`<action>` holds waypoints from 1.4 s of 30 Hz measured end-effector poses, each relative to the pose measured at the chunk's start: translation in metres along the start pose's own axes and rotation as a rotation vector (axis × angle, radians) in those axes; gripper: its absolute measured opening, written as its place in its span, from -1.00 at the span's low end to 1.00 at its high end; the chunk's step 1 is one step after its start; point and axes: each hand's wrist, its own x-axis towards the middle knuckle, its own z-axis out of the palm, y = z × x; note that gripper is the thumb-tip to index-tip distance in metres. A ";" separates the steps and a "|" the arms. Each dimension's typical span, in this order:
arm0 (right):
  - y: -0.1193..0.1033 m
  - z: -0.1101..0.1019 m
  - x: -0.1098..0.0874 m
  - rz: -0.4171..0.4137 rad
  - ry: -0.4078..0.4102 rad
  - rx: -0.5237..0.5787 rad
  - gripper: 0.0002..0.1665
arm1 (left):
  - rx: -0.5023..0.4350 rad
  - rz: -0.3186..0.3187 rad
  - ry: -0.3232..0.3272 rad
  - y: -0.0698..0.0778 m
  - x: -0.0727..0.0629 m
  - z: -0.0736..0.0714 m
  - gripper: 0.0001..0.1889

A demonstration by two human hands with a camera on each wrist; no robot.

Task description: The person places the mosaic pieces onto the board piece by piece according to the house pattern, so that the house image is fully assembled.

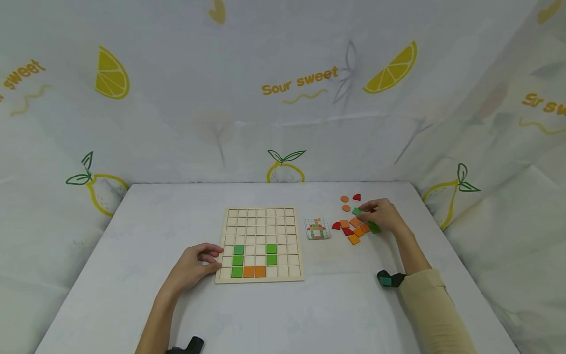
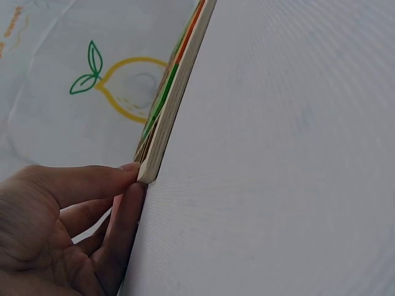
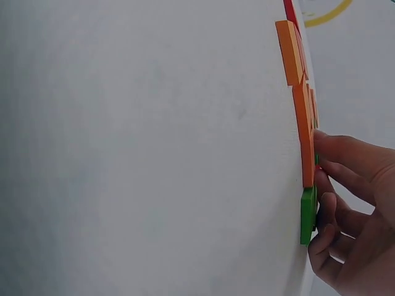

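A pale gridded board point(image 1: 261, 230) lies flat on the white table point(image 1: 274, 317), just past six o'clock in the head view. The left hand point(image 1: 191, 267) rests at the board's edge between eight and nine o'clock, thumb and fingers parted with their tips touching the wood, and the remaining fingers bent loosely. From the board's centre, a column of three green squares point(image 1: 238, 260) sits toward eight o'clock, two green squares point(image 1: 271, 259) toward four, and two orange squares point(image 1: 254, 272) at six, in the nearest row

Just beside the board, near three o'clock, lies a printed pattern card point(image 1: 317, 229). Beyond it, the right hand point(image 1: 383, 215) reaches in among loose pieces, thumb and forefinger nearly together and pinching a green piece point(image 1: 356, 211); whether it is off the table I cannot tell

Around those fingertips, a red quarter-round point(image 1: 356, 197) lies at twelve o'clock, two orange discs point(image 1: 345, 198) between nine and ten, and a cluster of orange tiles point(image 1: 353, 240) with two red pieces point(image 1: 348, 231) from six to eight. Another green piece point(image 1: 374, 227) shows below the hand, between four and five. A tan sleeve point(image 1: 435, 309) covers the right forearm, and a lemon-printed cloth point(image 1: 190, 118) hangs at twelve o'clock behind the table
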 end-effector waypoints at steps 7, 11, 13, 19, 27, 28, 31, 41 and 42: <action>0.003 0.001 0.003 -0.028 -0.008 0.000 -0.58 | -0.002 -0.007 0.004 -0.001 0.000 0.001 -0.61; 0.003 0.000 0.003 -0.047 -0.005 -0.004 -0.58 | -0.001 -0.004 0.005 -0.002 0.000 0.001 -0.61; -0.001 0.000 0.000 -0.066 0.004 -0.007 -0.58 | -0.004 -0.003 0.004 -0.002 0.000 0.001 -0.61; -0.023 0.000 -0.009 -0.165 0.012 0.005 -0.59 | -0.008 -0.009 0.002 -0.002 0.001 0.001 -0.61; -0.067 0.008 -0.027 -0.279 -0.020 0.019 -0.69 | -0.013 -0.010 -0.004 -0.002 0.001 0.000 -0.61; -0.072 0.011 -0.029 -0.288 -0.028 0.022 -0.70 | -0.012 -0.010 -0.004 -0.002 0.001 0.000 -0.61; -0.085 0.020 -0.035 -0.336 -0.055 0.022 -0.72 | -0.007 -0.011 -0.002 -0.002 0.001 0.000 -0.61; -0.121 0.060 -0.052 -0.446 -0.229 0.051 -0.74 | -0.020 -0.002 -0.009 0.000 -0.001 0.000 -0.60; -0.124 0.064 -0.053 -0.455 -0.250 0.050 -0.75 | -0.022 -0.003 -0.009 0.000 -0.001 0.000 -0.60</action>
